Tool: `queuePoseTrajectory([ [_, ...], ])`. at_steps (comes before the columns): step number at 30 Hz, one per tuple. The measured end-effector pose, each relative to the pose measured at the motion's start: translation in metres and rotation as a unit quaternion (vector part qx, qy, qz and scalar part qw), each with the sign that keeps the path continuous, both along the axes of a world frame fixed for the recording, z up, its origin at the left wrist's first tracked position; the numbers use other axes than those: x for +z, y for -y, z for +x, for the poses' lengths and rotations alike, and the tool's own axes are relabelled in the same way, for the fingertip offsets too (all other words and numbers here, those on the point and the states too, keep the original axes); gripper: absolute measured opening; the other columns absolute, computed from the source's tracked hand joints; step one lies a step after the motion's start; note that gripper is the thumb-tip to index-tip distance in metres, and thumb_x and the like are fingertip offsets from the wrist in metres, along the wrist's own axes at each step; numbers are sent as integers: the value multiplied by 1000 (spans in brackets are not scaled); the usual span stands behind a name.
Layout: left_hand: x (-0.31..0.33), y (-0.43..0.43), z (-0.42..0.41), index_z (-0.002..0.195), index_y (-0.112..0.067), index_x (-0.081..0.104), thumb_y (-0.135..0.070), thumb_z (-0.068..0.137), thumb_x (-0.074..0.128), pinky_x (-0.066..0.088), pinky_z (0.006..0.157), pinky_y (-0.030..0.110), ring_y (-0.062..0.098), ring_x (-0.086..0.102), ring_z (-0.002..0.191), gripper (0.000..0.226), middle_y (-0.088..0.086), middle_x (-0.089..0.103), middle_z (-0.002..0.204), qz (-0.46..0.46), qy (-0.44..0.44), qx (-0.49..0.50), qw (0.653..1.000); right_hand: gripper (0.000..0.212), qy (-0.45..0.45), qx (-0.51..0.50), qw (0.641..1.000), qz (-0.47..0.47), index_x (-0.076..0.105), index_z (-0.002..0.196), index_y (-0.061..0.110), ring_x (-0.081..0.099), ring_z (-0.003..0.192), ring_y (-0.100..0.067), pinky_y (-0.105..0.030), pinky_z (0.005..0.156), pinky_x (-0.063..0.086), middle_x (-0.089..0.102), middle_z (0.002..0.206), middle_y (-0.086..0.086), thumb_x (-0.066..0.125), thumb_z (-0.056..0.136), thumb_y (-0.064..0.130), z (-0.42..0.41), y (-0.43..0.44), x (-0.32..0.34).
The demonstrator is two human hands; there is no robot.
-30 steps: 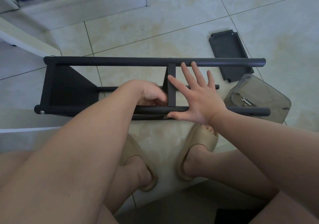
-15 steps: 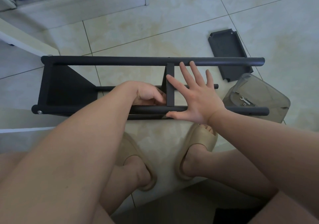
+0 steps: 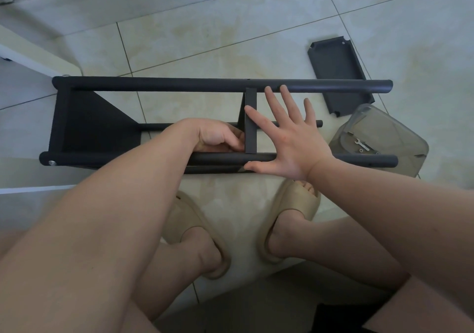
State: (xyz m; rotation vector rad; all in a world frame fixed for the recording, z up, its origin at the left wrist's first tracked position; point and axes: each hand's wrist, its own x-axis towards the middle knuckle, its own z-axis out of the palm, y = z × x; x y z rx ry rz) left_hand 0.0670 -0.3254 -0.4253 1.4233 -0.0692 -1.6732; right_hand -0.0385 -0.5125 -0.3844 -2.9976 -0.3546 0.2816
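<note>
A black metal rack frame (image 3: 179, 86) lies on its side on the tiled floor, with a solid end panel (image 3: 97, 122) at the left and a narrow middle panel (image 3: 250, 117) between its tubes. My left hand (image 3: 218, 135) reaches inside the frame, fingers curled against the left side of the middle panel. What they hold is hidden. My right hand (image 3: 295, 143) is spread flat, its thumb on the near tube (image 3: 359, 162) and its fingers reaching over the panel's right side toward the far tube.
A loose black panel (image 3: 336, 68) lies on the floor at the back right. Beside it, a clear plastic container (image 3: 389, 137) holds a small wrench (image 3: 361, 145) and hardware. My feet in beige slippers (image 3: 295, 217) stand just in front of the frame.
</note>
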Motion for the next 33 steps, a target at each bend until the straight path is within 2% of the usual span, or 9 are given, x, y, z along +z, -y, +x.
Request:
queuePoseTrajectory([
  [2,0,0,0,113,-7,67,3,97,47,57,90,33,22,72,96,28,10,73,108,0,-3,0,1000,109,5,0,1000,4,11,162,36,-7,155,-39,-73,117,8,-2,170,-12,32,72,95,0,0,0],
  [5,2,0,-1,122,-4,65,-2,94,51,48,105,40,28,66,107,32,17,68,121,5,-1,-4,1000,109,7,-1,1000,5,12,161,36,-6,155,-39,-73,117,8,-2,170,-12,32,72,95,-1,1,-1],
  [8,3,1,-1,132,1,60,-15,87,59,44,105,43,31,61,105,47,18,67,116,22,-6,-28,999,109,8,0,1000,6,12,161,36,-6,155,-39,-73,117,8,-2,170,-12,32,72,95,-1,1,-1],
  [12,7,4,2,116,-4,71,-13,94,55,47,100,40,31,65,102,29,14,73,109,55,31,-61,996,108,8,0,1000,6,11,161,36,-7,155,-39,-73,117,8,-1,170,-12,32,72,94,1,1,-1],
  [15,14,10,4,91,-8,75,-3,92,52,50,91,36,28,68,88,23,11,75,87,84,36,-41,995,108,9,-1,1000,7,11,161,37,-7,155,-39,-72,117,7,-1,170,-12,32,73,94,1,2,-1],
  [20,22,14,7,95,-6,72,-4,94,53,52,87,33,24,69,88,19,10,75,87,114,39,-58,991,108,11,-1,1000,8,12,161,37,-6,155,-39,-72,117,8,-1,170,-12,32,72,94,1,2,-2],
  [24,26,16,7,77,-7,65,2,92,52,51,65,25,14,66,59,21,4,67,61,124,64,-43,989,108,14,2,1000,7,13,161,36,-6,155,-39,-72,117,8,0,170,-13,32,73,94,0,2,-3],
  [25,26,17,7,77,-7,64,4,91,52,51,63,24,13,66,57,21,4,66,59,124,68,-34,989,107,14,2,1000,6,13,161,36,-6,155,-39,-72,117,8,0,170,-13,32,73,94,0,2,-3],
  [33,25,16,2,103,-1,66,8,92,48,53,86,33,23,68,83,23,11,72,81,108,63,-9,992,108,18,-1,1000,13,15,161,35,-5,156,-39,-72,117,8,2,170,-13,32,73,94,-1,0,-3],
])
